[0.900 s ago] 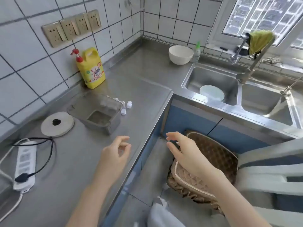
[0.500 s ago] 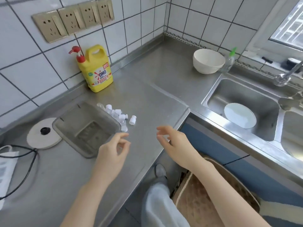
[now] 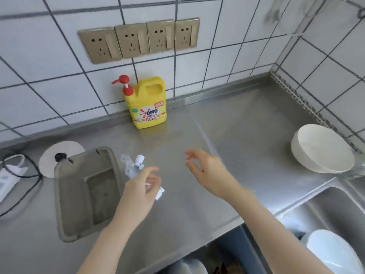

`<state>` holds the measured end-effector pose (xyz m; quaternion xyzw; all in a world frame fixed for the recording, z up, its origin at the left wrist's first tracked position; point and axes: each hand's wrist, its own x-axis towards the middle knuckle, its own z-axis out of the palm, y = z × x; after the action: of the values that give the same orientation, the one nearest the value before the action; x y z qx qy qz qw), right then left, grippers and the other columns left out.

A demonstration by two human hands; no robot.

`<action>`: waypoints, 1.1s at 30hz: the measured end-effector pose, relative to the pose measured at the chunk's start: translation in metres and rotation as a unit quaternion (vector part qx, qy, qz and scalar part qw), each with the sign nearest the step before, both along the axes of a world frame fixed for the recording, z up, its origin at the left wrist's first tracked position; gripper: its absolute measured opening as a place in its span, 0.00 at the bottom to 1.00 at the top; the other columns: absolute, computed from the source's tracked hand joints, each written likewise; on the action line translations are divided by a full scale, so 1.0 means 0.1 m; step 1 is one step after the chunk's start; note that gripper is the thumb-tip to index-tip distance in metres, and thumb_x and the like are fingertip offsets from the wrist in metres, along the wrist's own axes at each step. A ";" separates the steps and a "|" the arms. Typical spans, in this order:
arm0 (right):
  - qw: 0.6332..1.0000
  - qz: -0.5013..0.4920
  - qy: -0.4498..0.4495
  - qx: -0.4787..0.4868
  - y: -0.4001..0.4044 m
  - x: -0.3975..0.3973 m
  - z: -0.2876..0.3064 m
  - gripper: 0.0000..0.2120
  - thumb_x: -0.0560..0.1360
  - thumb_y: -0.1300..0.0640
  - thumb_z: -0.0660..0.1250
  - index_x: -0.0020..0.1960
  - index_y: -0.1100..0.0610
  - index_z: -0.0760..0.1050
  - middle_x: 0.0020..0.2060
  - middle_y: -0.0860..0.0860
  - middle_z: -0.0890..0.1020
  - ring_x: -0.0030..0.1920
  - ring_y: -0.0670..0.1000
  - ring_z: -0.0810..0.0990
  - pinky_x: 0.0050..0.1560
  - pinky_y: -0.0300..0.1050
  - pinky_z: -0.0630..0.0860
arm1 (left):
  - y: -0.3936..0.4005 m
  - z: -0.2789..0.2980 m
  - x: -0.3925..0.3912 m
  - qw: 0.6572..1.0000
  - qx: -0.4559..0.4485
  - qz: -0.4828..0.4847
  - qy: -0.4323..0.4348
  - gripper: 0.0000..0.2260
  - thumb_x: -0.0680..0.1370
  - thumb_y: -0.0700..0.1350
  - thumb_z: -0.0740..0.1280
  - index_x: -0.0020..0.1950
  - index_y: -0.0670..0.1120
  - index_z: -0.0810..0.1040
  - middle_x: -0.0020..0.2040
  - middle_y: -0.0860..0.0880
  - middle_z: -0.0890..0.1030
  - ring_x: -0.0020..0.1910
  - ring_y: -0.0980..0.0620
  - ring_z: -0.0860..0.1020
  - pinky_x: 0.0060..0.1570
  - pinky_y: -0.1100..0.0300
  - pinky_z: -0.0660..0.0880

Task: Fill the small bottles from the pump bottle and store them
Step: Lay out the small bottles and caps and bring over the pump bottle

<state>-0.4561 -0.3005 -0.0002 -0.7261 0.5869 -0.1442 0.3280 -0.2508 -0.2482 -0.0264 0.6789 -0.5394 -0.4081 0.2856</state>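
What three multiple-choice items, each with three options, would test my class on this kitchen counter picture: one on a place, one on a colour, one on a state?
1. Where does the pump bottle stand?
A. Against the tiled wall, below the sockets
B. Inside the sink
C. Inside the grey bin

2. What colour is the pump head?
A. Blue
B. Red
C. White

3. What is the right hand doing?
A. Gripping the white bowl
B. Pressing the pump
C. Hovering over the counter with nothing in it

Answers:
1 A: it stands at the back of the counter, under the row of sockets.
2 B: the head is red on a yellow body.
3 C: its fingers are loosely spread above bare steel, apart from the white bowl.
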 end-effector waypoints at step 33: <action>0.953 0.187 0.191 -0.144 -2.82 1.33 0.25 0.22 0.78 0.53 0.62 0.71 0.54 0.66 0.63 0.55 0.75 0.62 0.60 0.72 0.60 0.53 0.73 | -2.72 -0.26 0.74 0.992 -0.018 0.108 0.068 0.33 0.69 0.39 0.77 0.69 0.48 0.65 0.63 0.48 0.76 0.62 0.46 0.75 0.62 0.45 0.74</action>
<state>-0.3230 -0.5823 0.0252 -0.8765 0.4651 -0.0219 0.1223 -0.1772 -0.5198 -0.0526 0.6987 -0.4492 -0.4107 0.3761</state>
